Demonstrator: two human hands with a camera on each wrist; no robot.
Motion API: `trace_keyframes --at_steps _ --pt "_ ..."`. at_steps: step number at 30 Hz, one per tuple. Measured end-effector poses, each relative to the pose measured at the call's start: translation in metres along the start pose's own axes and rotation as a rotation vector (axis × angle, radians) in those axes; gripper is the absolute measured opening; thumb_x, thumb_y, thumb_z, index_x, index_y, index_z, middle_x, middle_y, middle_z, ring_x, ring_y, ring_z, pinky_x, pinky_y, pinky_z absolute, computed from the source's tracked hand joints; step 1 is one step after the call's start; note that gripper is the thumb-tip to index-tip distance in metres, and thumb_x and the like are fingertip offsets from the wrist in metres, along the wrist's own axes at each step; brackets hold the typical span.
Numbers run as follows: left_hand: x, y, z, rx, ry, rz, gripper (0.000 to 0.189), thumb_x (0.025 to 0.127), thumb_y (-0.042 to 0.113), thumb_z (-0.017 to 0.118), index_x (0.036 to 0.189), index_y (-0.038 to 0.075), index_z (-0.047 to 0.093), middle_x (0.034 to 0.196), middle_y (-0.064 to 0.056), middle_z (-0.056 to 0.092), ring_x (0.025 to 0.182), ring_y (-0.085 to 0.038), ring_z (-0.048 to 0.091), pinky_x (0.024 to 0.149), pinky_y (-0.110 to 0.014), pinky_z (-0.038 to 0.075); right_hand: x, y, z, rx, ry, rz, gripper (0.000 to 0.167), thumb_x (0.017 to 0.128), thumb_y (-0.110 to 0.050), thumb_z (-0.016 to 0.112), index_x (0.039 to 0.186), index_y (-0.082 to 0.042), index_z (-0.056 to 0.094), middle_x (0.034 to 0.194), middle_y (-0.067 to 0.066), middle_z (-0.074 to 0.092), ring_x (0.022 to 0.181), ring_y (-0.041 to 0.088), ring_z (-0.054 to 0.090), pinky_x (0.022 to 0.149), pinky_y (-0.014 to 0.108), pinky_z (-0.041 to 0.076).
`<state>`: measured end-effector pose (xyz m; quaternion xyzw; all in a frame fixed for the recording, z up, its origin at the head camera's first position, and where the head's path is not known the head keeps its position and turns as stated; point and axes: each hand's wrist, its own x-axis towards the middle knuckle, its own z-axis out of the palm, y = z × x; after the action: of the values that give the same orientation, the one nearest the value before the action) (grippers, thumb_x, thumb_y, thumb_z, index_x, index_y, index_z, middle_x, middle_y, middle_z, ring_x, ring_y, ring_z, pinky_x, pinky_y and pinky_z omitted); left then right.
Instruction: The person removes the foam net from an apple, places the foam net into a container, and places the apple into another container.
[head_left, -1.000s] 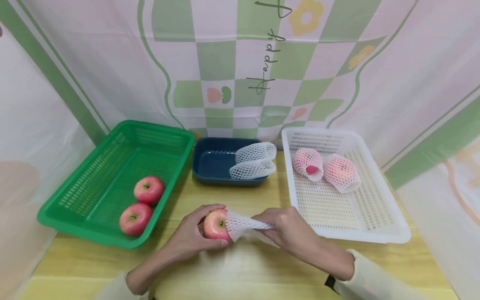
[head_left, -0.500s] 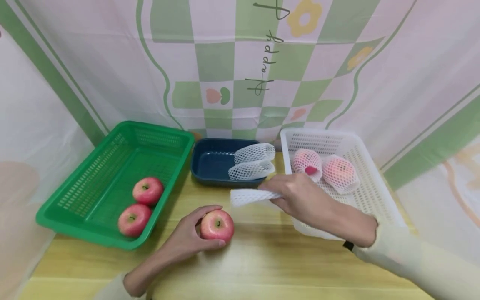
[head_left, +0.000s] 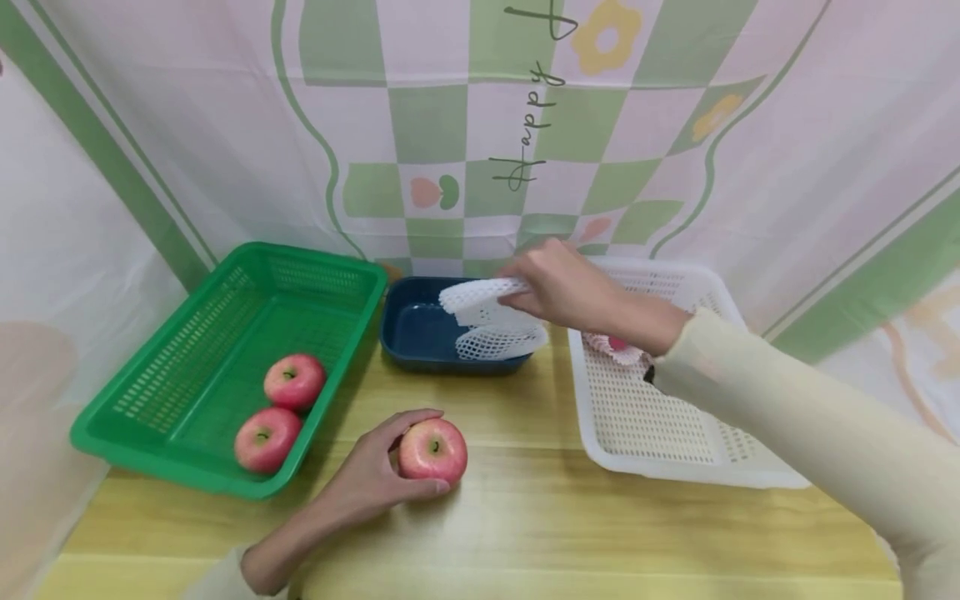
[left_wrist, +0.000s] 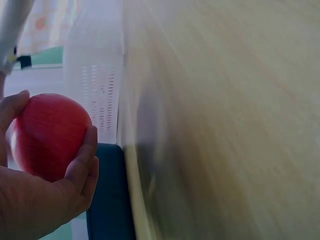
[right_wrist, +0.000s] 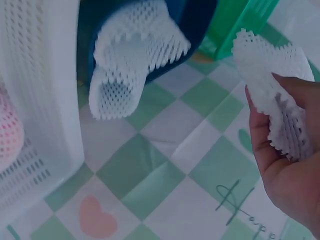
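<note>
Three bare apples (head_left: 432, 450), three baskets (head_left: 225, 367), three nets (head_left: 480, 296).

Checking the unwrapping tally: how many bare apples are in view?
3: two in the green basket, at and; one under the left hand. Wrapped ones excluded.

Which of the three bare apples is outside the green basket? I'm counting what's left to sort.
The apple on the wooden table, held by the left hand. The other two apples lie inside the green basket.

Cream long sleeves (head_left: 787, 417), bare hands
</note>
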<state>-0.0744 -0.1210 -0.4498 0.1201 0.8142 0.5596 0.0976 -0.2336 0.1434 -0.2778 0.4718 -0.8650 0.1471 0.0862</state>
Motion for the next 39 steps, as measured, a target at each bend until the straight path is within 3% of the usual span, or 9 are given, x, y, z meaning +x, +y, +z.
trace_keyframes --at_steps 5,9,12,15,21,25,32,39 --pt "-0.003 0.008 -0.003 -0.006 0.005 0.022 0.078 0.075 0.036 0.098 0.144 0.027 0.062 0.139 0.006 0.066 0.125 -0.018 0.064 0.108 -0.042 0.052 0.027 0.014 0.005 -0.036 -0.105 0.074 0.017 0.091 -0.012 0.083 0.081 -0.007 0.070 0.069 0.003 0.066 0.059 0.018 0.060 0.062 0.036 0.056" --pt "-0.010 0.016 -0.009 0.043 0.030 0.063 0.078 0.075 0.038 0.098 0.144 0.027 0.062 0.137 0.008 0.067 0.125 -0.016 0.064 0.108 -0.040 0.053 0.042 0.025 0.017 -0.065 -0.174 0.126 0.012 0.092 -0.014 0.082 0.092 -0.005 0.076 0.082 0.007 0.074 0.070 0.022 0.066 0.072 0.042 0.059" --pt "-0.015 0.022 -0.015 0.093 0.046 0.101 0.077 0.075 0.041 0.097 0.143 0.028 0.062 0.135 0.010 0.067 0.122 -0.014 0.065 0.104 -0.038 0.055 0.049 0.032 0.029 -0.093 -0.222 0.150 0.016 0.093 -0.016 0.081 0.102 -0.003 0.078 0.093 0.009 0.078 0.076 0.023 0.070 0.077 0.043 0.060" --pt "-0.019 0.028 -0.022 0.123 0.051 0.127 0.077 0.076 0.043 0.096 0.143 0.030 0.062 0.135 0.010 0.067 0.118 -0.013 0.066 0.100 -0.038 0.057 0.054 0.035 0.040 -0.108 -0.263 0.168 0.015 0.094 -0.017 0.080 0.102 -0.004 0.078 0.090 0.009 0.076 0.074 0.023 0.066 0.075 0.043 0.058" --pt "-0.025 0.046 -0.036 0.147 0.059 0.124 0.080 0.073 0.039 0.099 0.143 0.033 0.061 0.134 0.014 0.066 0.111 -0.010 0.067 0.090 -0.031 0.060 0.059 0.037 0.057 -0.148 -0.323 0.198 0.021 0.096 -0.023 0.079 0.106 -0.005 0.076 0.091 0.009 0.075 0.081 0.027 0.070 0.078 0.044 0.060" --pt "-0.025 0.058 -0.047 0.159 0.061 0.153 0.078 0.074 0.037 0.098 0.143 0.029 0.062 0.133 0.009 0.067 0.109 -0.013 0.066 0.085 -0.029 0.061 0.060 0.038 0.065 -0.155 -0.380 0.226 0.027 0.098 -0.027 0.077 0.114 -0.005 0.074 0.098 0.009 0.076 0.087 0.026 0.071 0.084 0.043 0.060" --pt "-0.021 0.078 -0.075 0.293 0.106 0.154 0.078 0.076 0.042 0.097 0.144 0.029 0.062 0.135 0.007 0.067 0.110 -0.014 0.065 0.088 -0.037 0.059 0.058 0.037 0.077 -0.172 -0.448 0.277 0.040 0.098 -0.036 0.078 0.123 -0.004 0.071 0.107 0.011 0.076 0.093 0.027 0.073 0.085 0.042 0.061" --pt "-0.009 0.089 -0.105 0.391 0.121 0.155 0.077 0.079 0.038 0.095 0.145 0.018 0.062 0.136 -0.003 0.067 0.113 -0.023 0.066 0.087 -0.044 0.059 0.057 0.037 0.080 -0.192 -0.460 0.312 0.063 0.095 -0.046 0.078 0.138 -0.003 0.062 0.125 0.016 0.071 0.108 0.032 0.070 0.096 0.047 0.058"
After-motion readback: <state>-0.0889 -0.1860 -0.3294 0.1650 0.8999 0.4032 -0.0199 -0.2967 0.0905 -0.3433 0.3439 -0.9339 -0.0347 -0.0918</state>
